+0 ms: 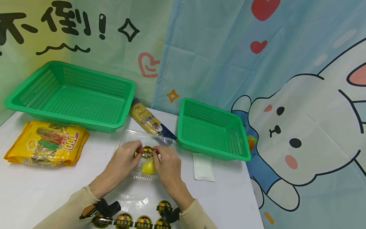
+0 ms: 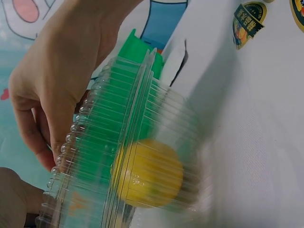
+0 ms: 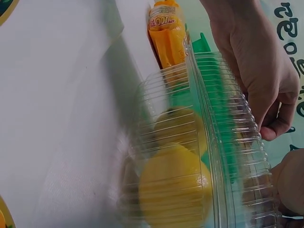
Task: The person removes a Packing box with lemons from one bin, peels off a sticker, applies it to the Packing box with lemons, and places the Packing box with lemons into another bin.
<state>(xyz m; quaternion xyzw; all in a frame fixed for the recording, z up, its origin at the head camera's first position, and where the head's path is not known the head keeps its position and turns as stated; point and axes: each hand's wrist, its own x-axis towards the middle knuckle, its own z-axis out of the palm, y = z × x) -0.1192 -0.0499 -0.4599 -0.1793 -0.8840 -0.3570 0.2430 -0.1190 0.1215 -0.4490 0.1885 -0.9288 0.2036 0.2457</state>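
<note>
A clear plastic clamshell box (image 1: pixel 125 138) stands closed on the white table, with yellow lemon-like fruits (image 3: pixel 175 185) inside. Over its lid, a round black-and-gold sticker (image 1: pixel 147 152) lies between both hands. My left hand (image 1: pixel 127 157) pinches the sticker's left edge with thumb and forefinger. From the other side, my right hand (image 1: pixel 167 163) pinches its right edge. In the right wrist view the left hand's curled fingers (image 3: pixel 273 116) show close over the ribbed lid. The sticker is hidden in both wrist views.
A clear sheet (image 1: pixel 134 203) with several more round stickers lies in front. Behind are a large green basket (image 1: pixel 85 98), a smaller green basket (image 1: pixel 208 127) and a blue-yellow packet (image 1: pixel 150 121). A yellow bag (image 1: pixel 48 143) sits left; a white packet (image 1: pixel 203 168) lies right.
</note>
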